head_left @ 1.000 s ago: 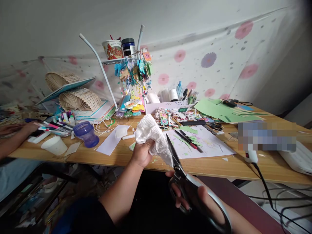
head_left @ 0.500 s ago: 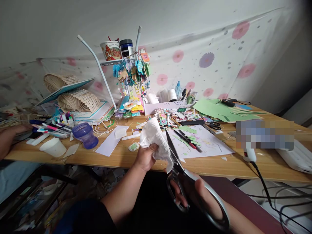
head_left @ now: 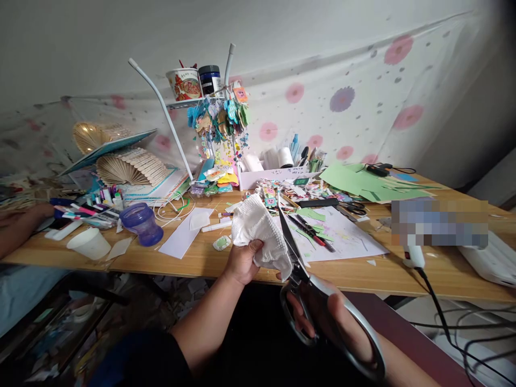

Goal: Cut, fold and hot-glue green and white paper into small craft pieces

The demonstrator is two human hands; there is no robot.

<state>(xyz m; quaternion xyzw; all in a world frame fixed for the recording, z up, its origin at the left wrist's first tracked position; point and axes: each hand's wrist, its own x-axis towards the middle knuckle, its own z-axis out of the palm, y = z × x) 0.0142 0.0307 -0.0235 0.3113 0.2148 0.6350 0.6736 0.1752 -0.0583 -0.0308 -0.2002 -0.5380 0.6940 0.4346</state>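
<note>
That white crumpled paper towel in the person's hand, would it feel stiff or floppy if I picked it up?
Probably floppy: the white crumpled paper towel bunches and droops around the left hand, keeping no flat shape. Likely very light, since a loose pinch holds it up. Its dimpled surface suggests it would not slip, though the large steel scissors might snag it.

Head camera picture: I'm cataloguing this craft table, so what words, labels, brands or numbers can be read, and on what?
No text can be read.
White box: handwritten marks on its front, too small to read.
Paper bowl on the shelf: printed red design, lettering blurred.
Dark jar beside it: label too small to read.
Blurred patch on the right of the table: nothing legible.
Scissors and paper towel in the hands: no marking visible.
</note>
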